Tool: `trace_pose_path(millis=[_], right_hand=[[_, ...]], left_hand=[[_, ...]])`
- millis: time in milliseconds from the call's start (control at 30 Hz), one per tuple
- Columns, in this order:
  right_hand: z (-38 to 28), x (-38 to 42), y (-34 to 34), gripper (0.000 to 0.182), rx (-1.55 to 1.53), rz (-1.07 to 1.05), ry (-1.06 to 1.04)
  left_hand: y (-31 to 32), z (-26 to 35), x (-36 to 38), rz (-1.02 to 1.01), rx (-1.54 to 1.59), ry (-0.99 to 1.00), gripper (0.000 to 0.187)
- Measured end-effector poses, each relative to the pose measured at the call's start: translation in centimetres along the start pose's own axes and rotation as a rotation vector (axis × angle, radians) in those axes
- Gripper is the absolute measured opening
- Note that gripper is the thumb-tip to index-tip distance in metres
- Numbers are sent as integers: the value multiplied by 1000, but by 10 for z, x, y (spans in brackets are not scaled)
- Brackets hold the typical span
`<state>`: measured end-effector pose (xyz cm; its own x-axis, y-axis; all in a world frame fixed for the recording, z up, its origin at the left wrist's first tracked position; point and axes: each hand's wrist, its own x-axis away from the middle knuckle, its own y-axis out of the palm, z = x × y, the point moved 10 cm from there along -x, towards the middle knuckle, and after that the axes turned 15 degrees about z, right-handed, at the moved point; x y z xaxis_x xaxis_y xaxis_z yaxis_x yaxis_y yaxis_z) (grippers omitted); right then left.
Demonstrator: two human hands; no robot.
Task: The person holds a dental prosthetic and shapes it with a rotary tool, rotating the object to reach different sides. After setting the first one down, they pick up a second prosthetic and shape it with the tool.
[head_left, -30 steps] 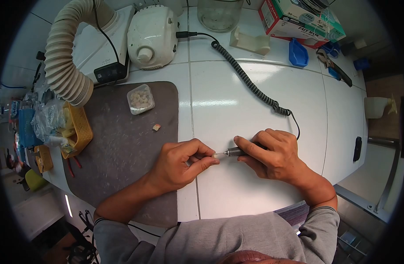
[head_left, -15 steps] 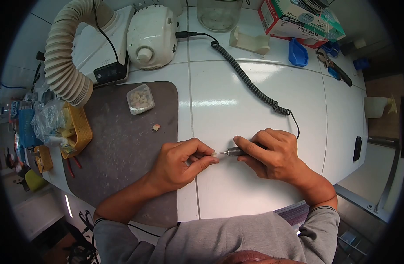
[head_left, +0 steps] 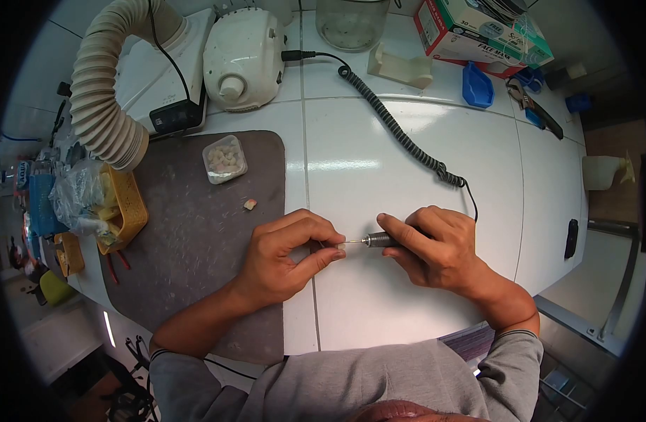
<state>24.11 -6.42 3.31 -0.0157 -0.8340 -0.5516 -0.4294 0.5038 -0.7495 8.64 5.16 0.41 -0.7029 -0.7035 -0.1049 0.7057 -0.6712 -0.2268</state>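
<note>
My right hand point(head_left: 439, 247) is wrapped round a rotary handpiece point(head_left: 379, 240), its dark ribbed nose pointing left. From the nose a thin metal bur point(head_left: 355, 242) reaches to my left hand's fingertips. There, my left hand point(head_left: 286, 250) pinches a small whitish tooth-like piece point(head_left: 341, 246) between thumb and fingers, mostly covered by them. The bur's tip is right at this piece. A coiled black cord point(head_left: 400, 130) runs from the handpiece's rear back to a white control box point(head_left: 242, 60).
On the dark mat point(head_left: 196, 281) stand a clear tub point(head_left: 224, 160) of small whitish pieces and one loose pinkish-white piece point(head_left: 250, 205). A ribbed suction hose point(head_left: 101, 91) arches at back left, beside a yellow basket point(head_left: 132, 207). Face mask boxes point(head_left: 477, 35) and a blue tray point(head_left: 477, 86) are back right.
My left fingers have shifted slightly left and reposed around the small piece, which shows more now. The handpiece has moved a little to the right.
</note>
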Motion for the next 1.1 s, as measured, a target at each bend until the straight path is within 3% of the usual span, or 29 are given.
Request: trace_pose_path(millis=[133, 233, 433, 1100], right_hand=[[-2, 1, 1, 41, 4, -14, -24], [-3, 0, 1, 42, 13, -27, -26], [-3, 1, 2, 43, 11, -22, -30], [-6, 3, 4, 44, 34, -58, -45]], left_hand=[[-1, -3, 1, 11, -9, 13, 16], [-1, -13, 5, 5, 15, -128, 16], [1, -13, 6, 1, -16, -161, 15], [2, -13, 6, 15, -83, -122, 17]])
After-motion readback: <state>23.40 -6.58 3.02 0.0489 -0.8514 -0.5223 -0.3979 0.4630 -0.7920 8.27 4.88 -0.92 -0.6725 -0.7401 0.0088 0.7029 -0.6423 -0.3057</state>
